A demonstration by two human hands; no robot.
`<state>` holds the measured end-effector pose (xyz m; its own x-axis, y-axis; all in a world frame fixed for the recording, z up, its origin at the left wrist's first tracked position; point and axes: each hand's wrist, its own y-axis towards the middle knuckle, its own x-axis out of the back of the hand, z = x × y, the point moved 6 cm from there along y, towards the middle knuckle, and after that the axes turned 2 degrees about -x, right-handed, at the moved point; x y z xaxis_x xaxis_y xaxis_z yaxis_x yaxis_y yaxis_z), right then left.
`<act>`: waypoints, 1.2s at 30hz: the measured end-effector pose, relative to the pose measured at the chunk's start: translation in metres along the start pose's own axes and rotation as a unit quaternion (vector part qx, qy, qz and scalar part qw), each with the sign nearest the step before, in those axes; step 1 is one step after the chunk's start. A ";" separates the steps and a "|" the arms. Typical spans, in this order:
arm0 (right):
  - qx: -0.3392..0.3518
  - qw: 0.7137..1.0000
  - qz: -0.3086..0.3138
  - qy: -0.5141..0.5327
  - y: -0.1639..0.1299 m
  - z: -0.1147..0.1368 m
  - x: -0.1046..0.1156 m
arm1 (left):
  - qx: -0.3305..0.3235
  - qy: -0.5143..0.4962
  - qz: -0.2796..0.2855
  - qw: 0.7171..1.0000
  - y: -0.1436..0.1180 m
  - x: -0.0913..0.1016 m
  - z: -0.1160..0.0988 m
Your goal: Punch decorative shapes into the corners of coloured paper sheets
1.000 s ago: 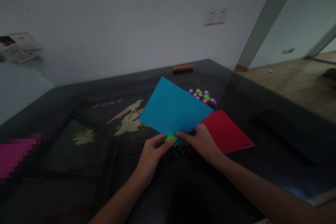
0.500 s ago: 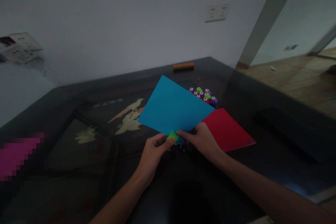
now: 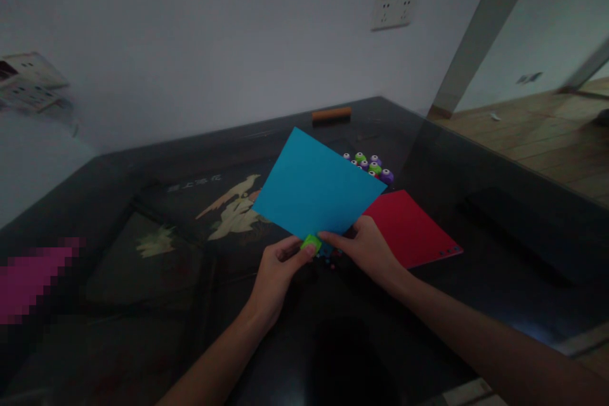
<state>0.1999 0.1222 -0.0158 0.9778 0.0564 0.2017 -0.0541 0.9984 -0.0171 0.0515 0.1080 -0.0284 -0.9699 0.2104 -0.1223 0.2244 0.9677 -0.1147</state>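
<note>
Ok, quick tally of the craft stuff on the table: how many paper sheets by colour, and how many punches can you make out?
Blue paper sheets: 1, held by both hands
Red paper sheets: 1, flat on the table
Green punch in the left hand: 1
Small punches in the far cluster: about 7, too small to count surely
Total: about 10

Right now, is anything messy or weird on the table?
A little. Tiny paper dots lie scattered on the dark table just under the blue paper, by the green punch in the left hand. The red paper has small holes along one edge.
</note>
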 end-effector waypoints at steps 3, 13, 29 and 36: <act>0.007 1.000 0.000 -0.004 0.001 -0.001 0.000 | 0.001 -0.007 0.000 1.000 0.000 0.000 0.002; 0.015 1.000 0.001 -0.003 0.001 -0.004 0.000 | 0.006 -0.013 0.007 1.000 0.001 -0.001 0.003; 0.015 1.000 0.011 0.002 -0.001 -0.002 -0.002 | -0.023 -0.022 0.010 0.999 0.002 0.000 0.006; 0.025 1.000 0.000 0.002 -0.002 -0.001 -0.002 | -0.032 -0.021 0.017 0.999 0.002 -0.001 0.007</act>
<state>0.1984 0.1206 -0.0167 0.9787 0.0570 0.1971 -0.0644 0.9974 0.0316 0.0533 0.1090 -0.0358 -0.9569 0.2379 -0.1669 0.2488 0.9674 -0.0475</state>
